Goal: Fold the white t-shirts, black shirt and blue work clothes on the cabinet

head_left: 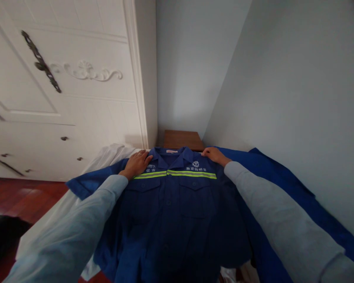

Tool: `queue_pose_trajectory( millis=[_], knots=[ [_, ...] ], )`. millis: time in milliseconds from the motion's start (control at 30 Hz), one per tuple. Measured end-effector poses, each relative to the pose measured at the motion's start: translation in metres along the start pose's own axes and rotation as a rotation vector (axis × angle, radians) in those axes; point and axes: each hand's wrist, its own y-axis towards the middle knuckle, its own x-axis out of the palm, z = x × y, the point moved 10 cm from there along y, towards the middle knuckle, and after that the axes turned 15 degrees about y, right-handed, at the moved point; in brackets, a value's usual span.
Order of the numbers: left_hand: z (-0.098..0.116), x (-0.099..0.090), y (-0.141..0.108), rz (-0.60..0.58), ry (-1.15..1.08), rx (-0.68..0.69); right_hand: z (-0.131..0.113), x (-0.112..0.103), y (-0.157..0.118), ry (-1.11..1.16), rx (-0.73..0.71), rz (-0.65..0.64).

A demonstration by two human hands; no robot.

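A navy work shirt lies spread front side up, its collar at the far end. A yellow-green and grey reflective stripe crosses the chest, with white lettering above it and a buttoned flap pocket on each side. My left hand rests on the shoulder at the left of the collar, fingers laid out over the cloth and thumb apart. On the opposite shoulder, my right hand has its fingertips closed in a pinch on the fabric. The shirt's lower hem falls into shadow near me.
White cloth lies under the left sleeve. Bright blue fabric stretches along the right wall. Behind the collar stands a brown wooden piece. A white cabinet rises at the left, over a reddish wood floor with a dark object.
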Motion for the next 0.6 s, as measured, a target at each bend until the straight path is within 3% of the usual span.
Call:
queue_pose_trajectory(
  millis=[233,467,600],
  knots=[
    [0.001,-0.006,-0.001,-0.001,0.0,-0.024,0.013,-0.038,-0.02,-0.059,0.097,0.145],
    [0.008,-0.009,-0.001,-0.057,0.082,0.001,0.029,-0.043,-0.059,-0.014,0.028,-0.109],
    [0.009,-0.011,0.0,-0.084,0.104,-0.023,0.045,-0.056,-0.077,-0.02,0.086,-0.034]
  ],
)
